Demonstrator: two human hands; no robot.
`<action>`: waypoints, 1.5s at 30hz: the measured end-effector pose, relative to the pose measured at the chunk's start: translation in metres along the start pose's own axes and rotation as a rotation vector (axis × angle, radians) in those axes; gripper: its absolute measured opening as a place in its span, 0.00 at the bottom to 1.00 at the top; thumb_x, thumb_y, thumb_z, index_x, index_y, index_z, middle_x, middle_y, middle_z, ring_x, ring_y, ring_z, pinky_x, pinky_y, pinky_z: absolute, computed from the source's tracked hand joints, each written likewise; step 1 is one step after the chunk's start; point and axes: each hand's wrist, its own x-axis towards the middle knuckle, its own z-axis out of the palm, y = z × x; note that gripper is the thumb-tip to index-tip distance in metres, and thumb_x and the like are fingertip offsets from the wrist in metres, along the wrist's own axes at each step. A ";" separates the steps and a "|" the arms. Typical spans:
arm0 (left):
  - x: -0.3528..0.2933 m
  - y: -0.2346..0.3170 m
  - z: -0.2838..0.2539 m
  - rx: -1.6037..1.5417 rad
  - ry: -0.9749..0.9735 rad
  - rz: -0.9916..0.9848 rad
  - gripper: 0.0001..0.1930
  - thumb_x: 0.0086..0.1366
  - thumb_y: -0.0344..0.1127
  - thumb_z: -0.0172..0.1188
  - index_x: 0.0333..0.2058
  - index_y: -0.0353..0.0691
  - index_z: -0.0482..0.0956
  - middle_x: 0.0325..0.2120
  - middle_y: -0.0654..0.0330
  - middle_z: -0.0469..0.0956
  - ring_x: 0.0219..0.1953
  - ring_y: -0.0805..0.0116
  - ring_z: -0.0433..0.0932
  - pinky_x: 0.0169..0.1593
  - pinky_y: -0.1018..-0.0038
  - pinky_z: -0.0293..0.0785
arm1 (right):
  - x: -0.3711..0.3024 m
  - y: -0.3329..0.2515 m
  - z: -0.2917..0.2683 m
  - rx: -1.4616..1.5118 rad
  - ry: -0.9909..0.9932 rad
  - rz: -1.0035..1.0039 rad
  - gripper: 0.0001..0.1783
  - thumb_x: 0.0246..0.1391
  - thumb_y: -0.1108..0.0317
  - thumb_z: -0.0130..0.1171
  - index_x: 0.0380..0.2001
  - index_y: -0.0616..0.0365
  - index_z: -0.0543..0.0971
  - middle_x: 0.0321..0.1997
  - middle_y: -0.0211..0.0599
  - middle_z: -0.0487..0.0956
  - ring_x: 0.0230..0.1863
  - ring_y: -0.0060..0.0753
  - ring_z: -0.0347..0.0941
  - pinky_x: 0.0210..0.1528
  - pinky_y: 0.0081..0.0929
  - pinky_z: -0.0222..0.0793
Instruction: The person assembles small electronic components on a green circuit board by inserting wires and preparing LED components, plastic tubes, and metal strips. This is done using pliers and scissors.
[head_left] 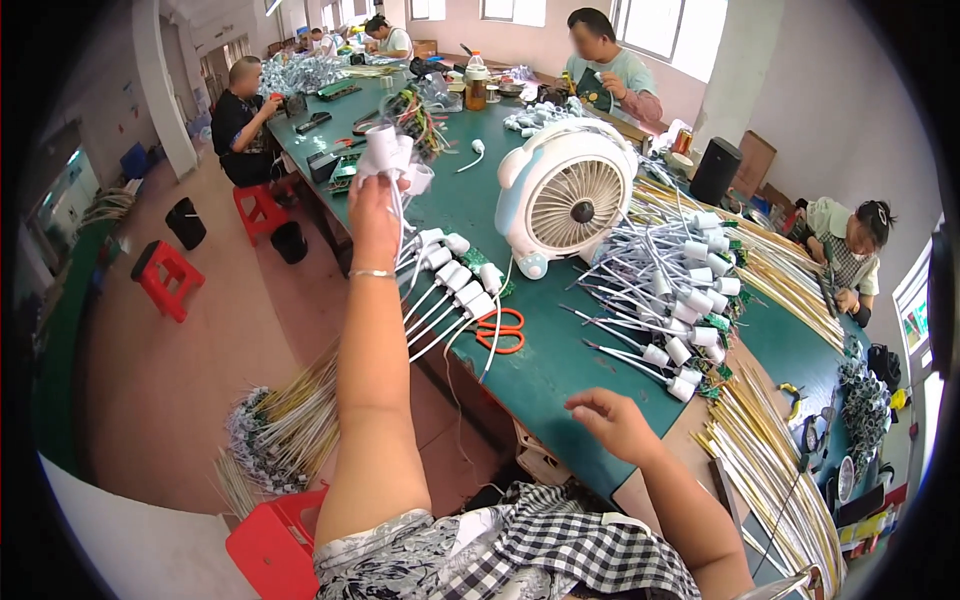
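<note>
My left hand (374,208) reaches far across the table, its fingers closed round a few white cylindrical caps (386,150) with white cables. Behind them is a tangle of coloured wires (418,120); I cannot tell whether it is attached. Below that hand, several white caps on cables (462,290) with green circuit boards lie along the table edge, beside orange-handled scissors (502,332). My right hand (612,422) is over the near part of the table with loosely bent fingers apart, holding nothing. A large pile of white-capped cables (690,290) lies beyond it.
A white fan (580,195) stands on the green table (540,375). Bundles of long yellowish and white cables (770,450) lie to the right. Red stools (170,278) and a cable bundle (280,430) are at left. Several people sit round the table.
</note>
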 end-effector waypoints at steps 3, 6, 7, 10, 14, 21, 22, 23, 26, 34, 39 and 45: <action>-0.049 0.037 0.045 -0.008 -0.094 0.111 0.16 0.61 0.30 0.49 0.48 0.34 0.69 0.41 0.53 0.75 0.37 0.64 0.77 0.41 0.67 0.74 | 0.010 -0.019 -0.015 0.362 -0.008 -0.193 0.18 0.59 0.62 0.52 0.46 0.65 0.73 0.45 0.38 0.76 0.44 0.30 0.73 0.49 0.29 0.69; -0.135 0.038 0.071 0.229 -0.218 0.100 0.15 0.61 0.31 0.49 0.46 0.35 0.72 0.41 0.53 0.76 0.38 0.63 0.77 0.41 0.68 0.75 | 0.006 -0.054 -0.038 0.682 -0.058 -0.260 0.36 0.59 0.42 0.43 0.57 0.62 0.64 0.55 0.42 0.70 0.47 0.36 0.71 0.53 0.33 0.65; -0.169 0.032 0.076 0.437 -0.338 0.091 0.13 0.61 0.31 0.48 0.42 0.35 0.75 0.43 0.52 0.75 0.42 0.59 0.76 0.48 0.63 0.72 | 0.004 -0.059 -0.047 0.822 -0.106 -0.222 0.38 0.59 0.39 0.39 0.59 0.61 0.61 0.57 0.43 0.69 0.50 0.37 0.70 0.54 0.35 0.64; -0.247 0.004 0.084 0.829 -0.906 0.514 0.15 0.62 0.41 0.53 0.46 0.44 0.76 0.45 0.52 0.75 0.49 0.52 0.71 0.55 0.56 0.61 | -0.031 -0.054 -0.066 1.131 -0.241 -0.194 0.44 0.56 0.34 0.39 0.60 0.64 0.61 0.56 0.43 0.70 0.54 0.37 0.69 0.56 0.34 0.63; -0.320 -0.017 0.114 0.594 -1.145 -0.297 0.22 0.60 0.51 0.56 0.52 0.53 0.71 0.50 0.59 0.72 0.56 0.59 0.67 0.58 0.59 0.60 | -0.091 -0.009 -0.093 0.706 -0.122 -0.091 0.36 0.48 0.55 0.59 0.56 0.67 0.66 0.53 0.42 0.71 0.53 0.33 0.67 0.56 0.28 0.61; -0.349 -0.043 0.156 0.775 -1.320 0.215 0.31 0.53 0.40 0.61 0.58 0.50 0.65 0.63 0.45 0.49 0.64 0.37 0.49 0.62 0.51 0.53 | -0.168 -0.048 -0.065 -0.379 -0.108 -0.486 0.30 0.42 0.73 0.61 0.54 0.55 0.70 0.46 0.46 0.75 0.45 0.52 0.70 0.48 0.37 0.68; -0.347 -0.047 0.162 0.762 -1.398 0.138 0.32 0.50 0.39 0.63 0.56 0.49 0.67 0.63 0.43 0.50 0.63 0.34 0.49 0.61 0.51 0.55 | -0.172 -0.045 -0.070 -0.277 -0.165 -0.271 0.34 0.40 0.74 0.61 0.56 0.54 0.67 0.45 0.49 0.75 0.45 0.51 0.71 0.48 0.36 0.67; -0.351 -0.041 0.165 0.787 -1.414 0.106 0.34 0.49 0.41 0.64 0.57 0.45 0.66 0.64 0.43 0.47 0.65 0.36 0.45 0.63 0.51 0.51 | -0.170 -0.033 -0.077 -0.121 -0.129 -0.038 0.34 0.42 0.78 0.57 0.58 0.56 0.65 0.43 0.39 0.76 0.40 0.32 0.73 0.44 0.28 0.68; -0.370 -0.046 0.153 0.978 -1.490 0.282 0.34 0.51 0.44 0.64 0.56 0.40 0.65 0.61 0.44 0.53 0.62 0.39 0.53 0.63 0.51 0.49 | -0.168 -0.003 -0.105 0.356 0.111 -0.041 0.41 0.40 0.79 0.55 0.62 0.57 0.58 0.42 0.38 0.76 0.42 0.24 0.69 0.45 0.23 0.65; -0.235 0.069 0.129 0.267 -1.442 -0.815 0.16 0.61 0.35 0.57 0.44 0.31 0.76 0.32 0.52 0.81 0.31 0.68 0.80 0.36 0.77 0.74 | -0.190 0.010 -0.105 0.434 0.335 -0.068 0.42 0.39 0.82 0.53 0.63 0.55 0.57 0.43 0.38 0.76 0.42 0.24 0.70 0.47 0.22 0.65; -0.250 0.031 0.173 0.835 -1.219 -0.179 0.28 0.49 0.46 0.66 0.47 0.38 0.74 0.45 0.54 0.74 0.52 0.55 0.69 0.56 0.65 0.62 | -0.207 0.001 -0.040 -0.026 0.537 -0.240 0.43 0.39 0.82 0.58 0.62 0.52 0.58 0.45 0.41 0.74 0.40 0.36 0.71 0.42 0.29 0.69; -0.317 -0.026 0.174 0.465 -1.616 -0.222 0.12 0.46 0.34 0.65 0.32 0.43 0.77 0.33 0.60 0.76 0.37 0.58 0.74 0.47 0.64 0.67 | -0.232 0.025 -0.039 -0.539 0.608 -0.117 0.43 0.39 0.64 0.68 0.60 0.54 0.61 0.51 0.44 0.70 0.49 0.48 0.66 0.51 0.40 0.63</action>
